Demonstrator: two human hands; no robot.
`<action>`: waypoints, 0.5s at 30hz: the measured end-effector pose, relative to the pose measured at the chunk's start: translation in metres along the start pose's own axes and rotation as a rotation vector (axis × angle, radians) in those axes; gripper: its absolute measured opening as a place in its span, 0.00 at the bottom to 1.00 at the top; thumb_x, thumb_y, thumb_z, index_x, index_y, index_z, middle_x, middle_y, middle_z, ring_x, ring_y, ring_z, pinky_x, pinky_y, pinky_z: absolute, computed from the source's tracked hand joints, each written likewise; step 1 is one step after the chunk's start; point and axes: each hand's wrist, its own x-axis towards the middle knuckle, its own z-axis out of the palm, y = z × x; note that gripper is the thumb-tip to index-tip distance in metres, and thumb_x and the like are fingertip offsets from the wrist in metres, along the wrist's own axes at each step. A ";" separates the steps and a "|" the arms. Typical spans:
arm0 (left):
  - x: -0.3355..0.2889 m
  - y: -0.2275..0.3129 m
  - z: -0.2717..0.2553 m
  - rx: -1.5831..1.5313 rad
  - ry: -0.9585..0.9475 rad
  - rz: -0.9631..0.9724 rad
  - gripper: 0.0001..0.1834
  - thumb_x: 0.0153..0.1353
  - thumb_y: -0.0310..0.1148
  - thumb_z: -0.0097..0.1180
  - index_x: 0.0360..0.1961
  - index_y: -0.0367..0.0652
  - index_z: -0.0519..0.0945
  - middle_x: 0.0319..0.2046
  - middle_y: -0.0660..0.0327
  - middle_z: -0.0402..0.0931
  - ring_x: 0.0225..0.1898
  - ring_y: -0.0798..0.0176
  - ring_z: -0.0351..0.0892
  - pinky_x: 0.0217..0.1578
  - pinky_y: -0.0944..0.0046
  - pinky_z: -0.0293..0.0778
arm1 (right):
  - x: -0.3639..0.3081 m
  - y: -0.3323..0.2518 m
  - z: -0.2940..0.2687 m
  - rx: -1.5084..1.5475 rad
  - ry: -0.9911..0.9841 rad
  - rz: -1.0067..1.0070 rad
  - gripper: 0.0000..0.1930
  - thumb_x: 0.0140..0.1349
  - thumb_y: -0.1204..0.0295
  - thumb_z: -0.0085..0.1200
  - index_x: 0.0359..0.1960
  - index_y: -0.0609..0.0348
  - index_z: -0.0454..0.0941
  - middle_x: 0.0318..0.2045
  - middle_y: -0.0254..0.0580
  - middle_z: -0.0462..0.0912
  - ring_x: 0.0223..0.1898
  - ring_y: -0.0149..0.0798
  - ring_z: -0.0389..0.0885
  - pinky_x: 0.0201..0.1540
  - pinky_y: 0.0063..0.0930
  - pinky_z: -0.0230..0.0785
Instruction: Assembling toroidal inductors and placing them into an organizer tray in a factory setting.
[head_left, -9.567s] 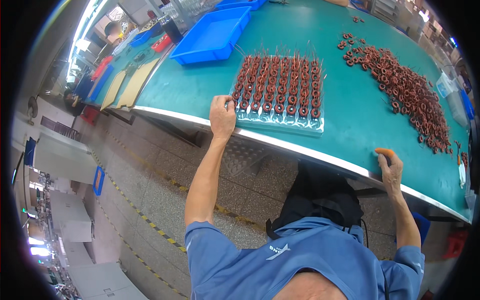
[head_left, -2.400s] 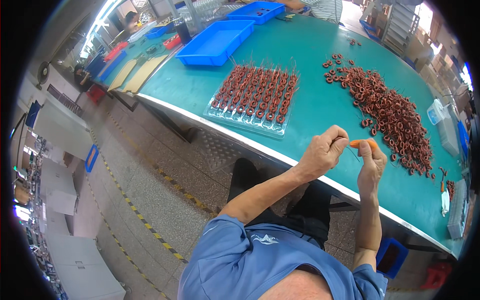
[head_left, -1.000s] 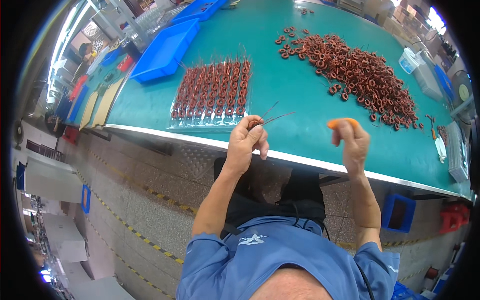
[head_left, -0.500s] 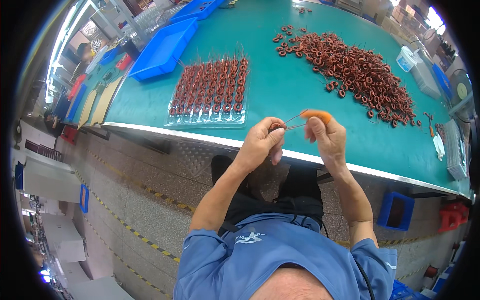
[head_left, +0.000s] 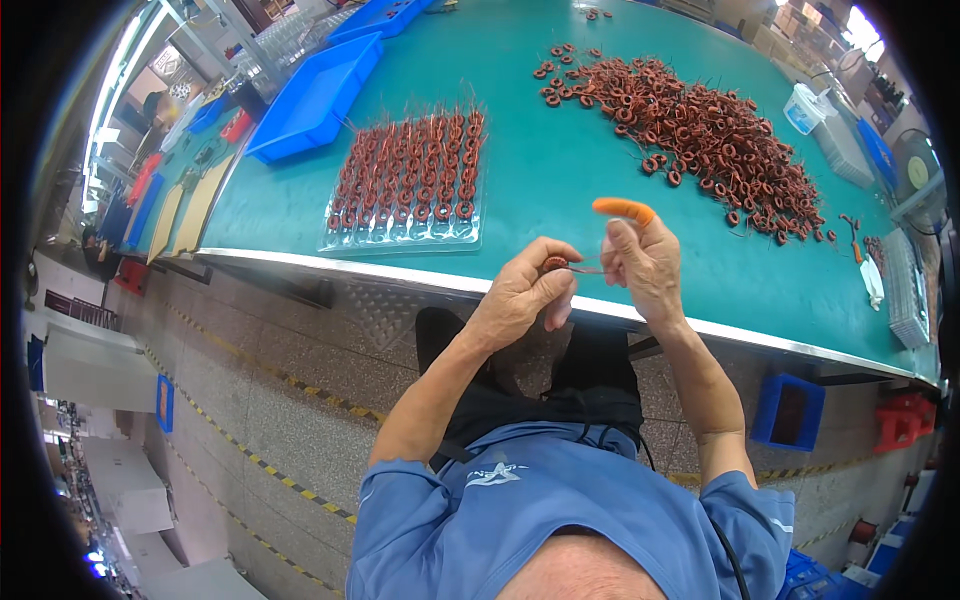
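My left hand [head_left: 515,292] pinches a small copper-red ring coil [head_left: 556,264] between thumb and fingertips, just above the table's front edge. From the coil, thin wire leads [head_left: 588,268] run across to my right hand [head_left: 645,268], whose thumb and fingers are closed on them. An orange finger cover [head_left: 625,210] sits on the raised index finger of that hand. Left of my hands lies a clear plastic tray [head_left: 400,246] with rows of similar coils [head_left: 410,165], their leads sticking up. A big loose heap of coils [head_left: 700,130] spreads over the table's right side.
The green table [head_left: 530,130] has a pale metal front edge. Blue bins [head_left: 320,100] stand at the back left. Toward the right end are a white tub [head_left: 803,110], an orange-handled tool [head_left: 856,250] and stacked clear trays [head_left: 906,300]. A blue crate [head_left: 788,412] rests on the floor.
My right index finger has lifted away from the leads, its orange cover now pointing left. The leads lie more level between my hands. The whole view has shifted slightly.
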 end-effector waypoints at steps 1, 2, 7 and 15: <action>-0.001 -0.001 0.001 -0.002 0.000 -0.002 0.17 0.70 0.40 0.48 0.51 0.38 0.67 0.22 0.63 0.66 0.20 0.69 0.70 0.21 0.71 0.66 | 0.000 0.004 -0.003 0.037 0.042 -0.029 0.21 0.68 0.60 0.52 0.54 0.65 0.71 0.25 0.36 0.76 0.19 0.23 0.72 0.19 0.13 0.62; -0.002 0.001 0.001 0.009 0.053 0.024 0.16 0.71 0.39 0.48 0.51 0.39 0.67 0.22 0.63 0.66 0.20 0.69 0.70 0.21 0.72 0.66 | 0.001 0.006 -0.007 0.075 0.081 -0.061 0.23 0.68 0.59 0.53 0.55 0.65 0.69 0.29 0.39 0.78 0.20 0.25 0.74 0.20 0.14 0.64; -0.001 0.001 0.004 0.028 0.120 0.038 0.10 0.71 0.33 0.47 0.49 0.40 0.68 0.21 0.65 0.68 0.20 0.73 0.69 0.20 0.74 0.65 | -0.013 0.009 -0.010 0.305 -0.059 0.184 0.22 0.70 0.57 0.49 0.53 0.66 0.72 0.29 0.39 0.78 0.20 0.24 0.75 0.19 0.12 0.63; 0.002 0.003 0.014 0.414 0.317 0.096 0.08 0.68 0.28 0.49 0.45 0.39 0.68 0.19 0.65 0.69 0.19 0.72 0.67 0.20 0.68 0.63 | -0.002 0.018 0.007 0.186 0.021 0.106 0.16 0.71 0.61 0.48 0.43 0.64 0.78 0.23 0.34 0.77 0.18 0.24 0.74 0.17 0.14 0.61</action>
